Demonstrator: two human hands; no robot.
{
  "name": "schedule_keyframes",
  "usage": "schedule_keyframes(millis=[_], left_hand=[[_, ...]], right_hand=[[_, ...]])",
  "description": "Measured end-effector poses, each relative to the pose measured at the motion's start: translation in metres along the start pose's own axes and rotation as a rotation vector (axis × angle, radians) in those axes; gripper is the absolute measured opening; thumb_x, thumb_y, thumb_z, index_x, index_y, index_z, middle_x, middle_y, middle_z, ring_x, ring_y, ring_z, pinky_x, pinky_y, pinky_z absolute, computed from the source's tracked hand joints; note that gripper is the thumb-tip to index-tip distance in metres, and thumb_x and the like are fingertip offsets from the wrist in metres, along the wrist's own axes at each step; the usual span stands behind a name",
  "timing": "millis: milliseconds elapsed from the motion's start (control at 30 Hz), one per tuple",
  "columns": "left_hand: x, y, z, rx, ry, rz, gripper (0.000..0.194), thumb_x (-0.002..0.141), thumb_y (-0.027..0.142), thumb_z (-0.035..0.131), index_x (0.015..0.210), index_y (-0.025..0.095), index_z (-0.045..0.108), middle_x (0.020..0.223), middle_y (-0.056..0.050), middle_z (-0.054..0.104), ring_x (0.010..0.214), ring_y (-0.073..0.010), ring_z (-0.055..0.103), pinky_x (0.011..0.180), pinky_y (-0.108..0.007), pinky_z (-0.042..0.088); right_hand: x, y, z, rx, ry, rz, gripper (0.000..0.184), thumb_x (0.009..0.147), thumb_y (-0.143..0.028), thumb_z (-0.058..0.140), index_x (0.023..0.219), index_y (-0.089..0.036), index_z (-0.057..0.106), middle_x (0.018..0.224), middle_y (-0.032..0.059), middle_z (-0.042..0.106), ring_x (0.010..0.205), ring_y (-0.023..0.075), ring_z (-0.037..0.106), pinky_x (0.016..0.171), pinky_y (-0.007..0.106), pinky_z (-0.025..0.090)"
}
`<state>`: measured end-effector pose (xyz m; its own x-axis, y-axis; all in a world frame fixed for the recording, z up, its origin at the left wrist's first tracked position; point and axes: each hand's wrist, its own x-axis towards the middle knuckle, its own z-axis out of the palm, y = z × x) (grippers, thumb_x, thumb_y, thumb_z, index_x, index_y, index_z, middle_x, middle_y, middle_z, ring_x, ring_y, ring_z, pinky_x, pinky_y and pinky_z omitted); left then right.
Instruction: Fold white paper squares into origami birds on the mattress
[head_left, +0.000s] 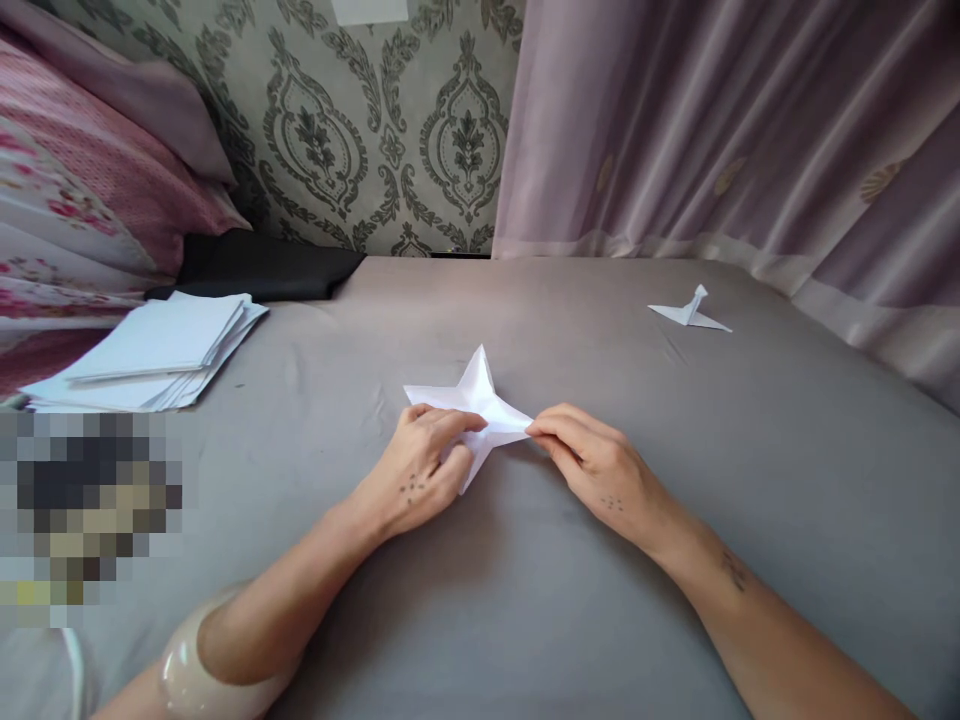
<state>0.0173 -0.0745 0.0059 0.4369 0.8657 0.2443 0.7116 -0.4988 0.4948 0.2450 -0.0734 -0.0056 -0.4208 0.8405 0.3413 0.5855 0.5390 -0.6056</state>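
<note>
A white sheet of paper folded into a four-pointed star lies in front of me on the grey cloth. My left hand grips its left side, index finger pressed on the middle and thumb at the near edge; its other fingers curl over the paper and hide part of it. The right-hand tip of the star is pinched between the thumb and fingers of my right hand. Farther off at the right stands a small folded paper bird, apart from both hands.
A stack of white paper sheets lies at the left, by a black folded item. Grey cloth covers the surface. Curtains hang at the right and a patterned wall stands behind. A pixelated patch hides the lower left.
</note>
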Motion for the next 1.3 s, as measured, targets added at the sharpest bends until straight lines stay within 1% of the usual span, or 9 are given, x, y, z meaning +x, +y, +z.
schedule_keyframes(millis=[100, 300, 400, 533, 600, 700, 867, 1167, 1300], left_hand=[[0.008, 0.009, 0.012, -0.058, 0.044, 0.053, 0.022, 0.088, 0.03, 0.056, 0.106, 0.018, 0.061, 0.105, -0.004, 0.071, 0.097, -0.0212, 0.063, 0.093, -0.04, 0.04], [0.023, 0.01, 0.032, -0.062, 0.125, 0.123, 0.003, 0.088, 0.023, 0.061, 0.089, 0.02, 0.061, 0.095, -0.001, 0.069, 0.089, -0.0156, 0.063, 0.09, -0.035, 0.038], [0.026, 0.011, 0.031, -0.066, 0.111, 0.157, 0.004, 0.09, 0.021, 0.058, 0.087, 0.02, 0.061, 0.09, 0.001, 0.069, 0.085, -0.0141, 0.063, 0.09, -0.035, 0.038], [0.029, 0.014, 0.029, -0.134, 0.093, 0.118, 0.006, 0.091, 0.021, 0.056, 0.089, 0.02, 0.061, 0.086, 0.0, 0.068, 0.081, -0.0137, 0.063, 0.087, -0.034, 0.04], [0.029, 0.014, 0.028, -0.182, 0.105, 0.091, 0.005, 0.091, 0.02, 0.056, 0.091, 0.019, 0.061, 0.084, 0.0, 0.067, 0.078, -0.0138, 0.063, 0.085, -0.034, 0.041], [0.029, 0.013, 0.029, -0.234, 0.11, 0.077, 0.006, 0.089, 0.018, 0.058, 0.094, 0.02, 0.062, 0.084, 0.0, 0.067, 0.078, -0.0139, 0.063, 0.086, -0.035, 0.041], [0.029, 0.015, 0.028, -0.272, 0.089, 0.046, 0.006, 0.09, 0.019, 0.058, 0.088, 0.02, 0.064, 0.086, 0.0, 0.069, 0.081, -0.0143, 0.063, 0.087, -0.036, 0.041], [0.03, 0.015, 0.028, -0.338, 0.078, 0.056, 0.006, 0.088, 0.016, 0.057, 0.087, 0.019, 0.063, 0.085, -0.001, 0.068, 0.079, -0.014, 0.063, 0.085, -0.034, 0.043], [0.029, 0.014, 0.03, -0.35, 0.069, 0.05, 0.007, 0.089, 0.017, 0.057, 0.089, 0.02, 0.063, 0.086, -0.001, 0.068, 0.08, -0.0139, 0.062, 0.086, -0.034, 0.042]], right_hand=[[0.0, 0.0, 0.002, -0.004, 0.017, -0.009, 0.019, 0.096, -0.021, 0.044, 0.104, -0.025, 0.06, 0.099, 0.0031, 0.065, 0.085, 0.0152, 0.063, 0.078, 0.027, 0.047], [-0.001, -0.002, 0.003, -0.008, 0.034, 0.026, 0.016, 0.094, -0.021, 0.046, 0.102, -0.026, 0.059, 0.093, 0.0026, 0.065, 0.08, 0.0159, 0.063, 0.076, 0.029, 0.048], [-0.001, -0.004, 0.004, 0.067, 0.062, 0.08, 0.016, 0.093, -0.021, 0.047, 0.102, -0.027, 0.059, 0.094, 0.0019, 0.067, 0.084, 0.0162, 0.064, 0.078, 0.03, 0.05], [0.0, -0.005, 0.004, 0.337, 0.121, 0.296, 0.021, 0.088, -0.027, 0.057, 0.109, -0.027, 0.057, 0.096, 0.002, 0.069, 0.085, 0.0166, 0.067, 0.08, 0.032, 0.054], [0.001, -0.005, 0.004, 0.431, 0.125, 0.388, 0.02, 0.086, -0.031, 0.06, 0.105, -0.025, 0.06, 0.093, 0.0024, 0.07, 0.081, 0.0165, 0.068, 0.078, 0.033, 0.056], [0.003, -0.005, 0.005, 0.474, 0.122, 0.475, 0.021, 0.084, -0.037, 0.062, 0.098, -0.023, 0.066, 0.09, 0.0029, 0.072, 0.078, 0.0167, 0.069, 0.076, 0.032, 0.056], [0.004, -0.009, 0.005, 0.488, 0.139, 0.62, 0.023, 0.079, -0.042, 0.066, 0.089, -0.021, 0.069, 0.082, 0.0028, 0.072, 0.072, 0.017, 0.069, 0.065, 0.028, 0.057], [0.007, -0.02, 0.003, 0.5, 0.15, 0.659, 0.022, 0.077, -0.04, 0.067, 0.087, -0.021, 0.074, 0.075, 0.0027, 0.073, 0.072, 0.0188, 0.07, 0.065, 0.03, 0.059], [0.007, -0.019, 0.005, 0.488, 0.149, 0.652, 0.022, 0.078, -0.041, 0.066, 0.087, -0.023, 0.075, 0.079, 0.0022, 0.074, 0.073, 0.018, 0.07, 0.066, 0.028, 0.059]])
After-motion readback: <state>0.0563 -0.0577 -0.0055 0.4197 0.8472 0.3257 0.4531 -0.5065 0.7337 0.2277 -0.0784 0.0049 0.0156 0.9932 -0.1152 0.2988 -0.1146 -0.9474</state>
